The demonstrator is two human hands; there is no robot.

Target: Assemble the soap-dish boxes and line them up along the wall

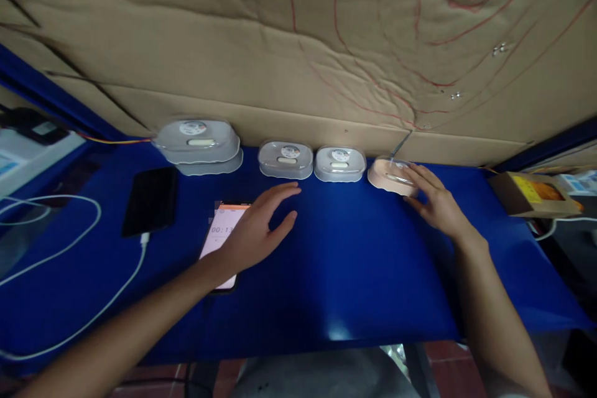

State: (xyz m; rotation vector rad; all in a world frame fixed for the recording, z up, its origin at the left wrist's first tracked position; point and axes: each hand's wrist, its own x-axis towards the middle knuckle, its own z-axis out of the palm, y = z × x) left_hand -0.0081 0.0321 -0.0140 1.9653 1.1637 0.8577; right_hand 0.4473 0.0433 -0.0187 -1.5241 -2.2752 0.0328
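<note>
On the surface (pixel 354 249), two grey boxes (pixel 340 175) already stood in line beside the beige box (pixel 385 178), whose right end the right hand (pixel 437 204) touched, grip unclear, while the left hand's (pixel 252 230) fingers hung apart.

"00:13" (pixel 221 230) can be read, partly covered, on the phone (pixel 214 252); round labels (pixel 290 152) on lidded boxes (pixel 340 173) cannot be made out.

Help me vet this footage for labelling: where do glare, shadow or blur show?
Head view for every remark: glare spots the blue table near its front edge; the table darkens beside the right forearm; round labels on the boxes look too soft to read; blocky pixels mark the upper left corner of the lit phone.
</note>
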